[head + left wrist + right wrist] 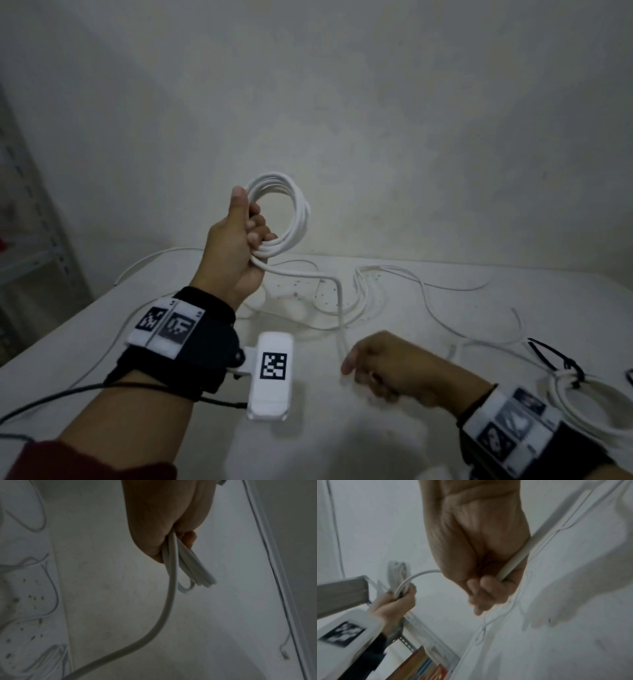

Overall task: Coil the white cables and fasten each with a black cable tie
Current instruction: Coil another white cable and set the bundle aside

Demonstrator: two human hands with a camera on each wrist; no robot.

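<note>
My left hand (239, 240) is raised above the table and grips a coil of white cable (294, 216) with several loops; in the left wrist view the loops (192, 566) leave my fist. From the coil a loose strand (339, 298) runs down to my right hand (376, 370), low over the table, whose fingers (481, 588) are curled round the cable (515, 562). At the far right lies a finished white coil (582, 401) fastened with a black cable tie (558, 359).
More loose white cables (445, 291) sprawl over the white table (394, 428) near the wall. A metal shelf rack (30, 222) stands at the left. A white wall rises right behind the table.
</note>
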